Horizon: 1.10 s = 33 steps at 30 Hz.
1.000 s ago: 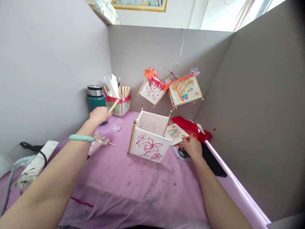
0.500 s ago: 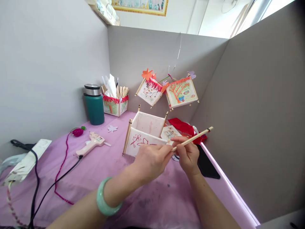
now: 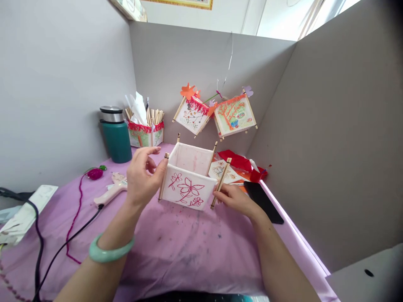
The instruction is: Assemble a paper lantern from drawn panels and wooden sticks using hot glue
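Note:
A square lantern frame (image 3: 187, 188) with white fabric walls and pink flower drawings stands in front of me, its top uncovered. Thin wooden posts support its corners. My left hand (image 3: 143, 176) is beside the front left post (image 3: 163, 178), thumb at the wood and the other fingers curved apart. Between the fingers of my right hand (image 3: 234, 199) is a wooden stick (image 3: 221, 182) with dark bands near its ends. It leans nearly upright along the front right corner of the lantern; whether they touch, I cannot tell.
A pale glue gun (image 3: 110, 193) and magenta yarn (image 3: 95, 173) lie left on the purple cloth. Behind are a green flask (image 3: 116, 140) and a stick holder (image 3: 146, 134). Two decorated lanterns (image 3: 235, 115) hang at the back. A black phone (image 3: 264, 202) lies right, near red cloth (image 3: 234, 160).
My hands have moved apart. The left one has let go of the stick and gone to the lantern's left post; the right has brought the stick upright to the right front corner.

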{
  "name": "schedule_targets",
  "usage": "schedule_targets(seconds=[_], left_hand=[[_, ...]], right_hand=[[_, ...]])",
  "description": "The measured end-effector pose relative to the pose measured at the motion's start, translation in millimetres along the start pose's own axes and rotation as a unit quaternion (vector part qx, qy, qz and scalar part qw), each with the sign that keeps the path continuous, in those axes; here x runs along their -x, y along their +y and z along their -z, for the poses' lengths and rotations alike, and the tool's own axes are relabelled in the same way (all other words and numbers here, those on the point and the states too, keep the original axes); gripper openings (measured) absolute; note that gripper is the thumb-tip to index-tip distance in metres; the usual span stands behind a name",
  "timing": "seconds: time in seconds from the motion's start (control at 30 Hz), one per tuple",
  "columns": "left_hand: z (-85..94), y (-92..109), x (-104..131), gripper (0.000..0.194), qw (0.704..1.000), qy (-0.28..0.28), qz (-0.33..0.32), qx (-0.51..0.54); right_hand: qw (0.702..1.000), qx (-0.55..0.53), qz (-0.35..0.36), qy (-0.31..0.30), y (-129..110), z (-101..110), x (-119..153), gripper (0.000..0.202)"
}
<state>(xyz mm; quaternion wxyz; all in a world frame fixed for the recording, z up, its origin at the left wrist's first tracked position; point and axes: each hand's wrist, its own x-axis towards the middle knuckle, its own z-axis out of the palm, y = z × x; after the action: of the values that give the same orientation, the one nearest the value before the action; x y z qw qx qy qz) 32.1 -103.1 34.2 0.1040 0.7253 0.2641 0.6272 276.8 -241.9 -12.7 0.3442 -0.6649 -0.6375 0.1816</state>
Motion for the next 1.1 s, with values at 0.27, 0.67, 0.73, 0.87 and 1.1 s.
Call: schedule_targets(seconds=[0.27, 0.67, 0.73, 0.87, 1.1], left_hand=[[-4.6, -17.5, -5.5, 0.028, 0.969, -0.217, 0.065, 0.103], [-15.9, -32.5, 5.0, 0.025, 0.965, -0.154, 0.106, 0.182], [-16.5, -34.4, 6.8, 0.025, 0.965, -0.141, 0.114, 0.191], [-15.8, -36.7, 8.1, 0.023, 0.967, -0.117, 0.122, 0.189], [-17.3, -41.9, 7.7, 0.023, 0.962, -0.094, 0.145, 0.211]], right_hand=[[0.996, -0.077, -0.028, -0.026, -1.1, -10.0, -1.2, 0.019], [0.998, -0.025, 0.007, -0.053, 3.7, -14.5, -3.7, 0.019], [0.998, -0.028, -0.003, -0.052, 4.2, -14.6, -3.4, 0.016], [0.995, -0.074, -0.036, -0.056, 4.4, -15.7, -3.3, 0.013], [0.998, -0.042, -0.037, 0.001, 1.5, -21.4, -7.7, 0.019]])
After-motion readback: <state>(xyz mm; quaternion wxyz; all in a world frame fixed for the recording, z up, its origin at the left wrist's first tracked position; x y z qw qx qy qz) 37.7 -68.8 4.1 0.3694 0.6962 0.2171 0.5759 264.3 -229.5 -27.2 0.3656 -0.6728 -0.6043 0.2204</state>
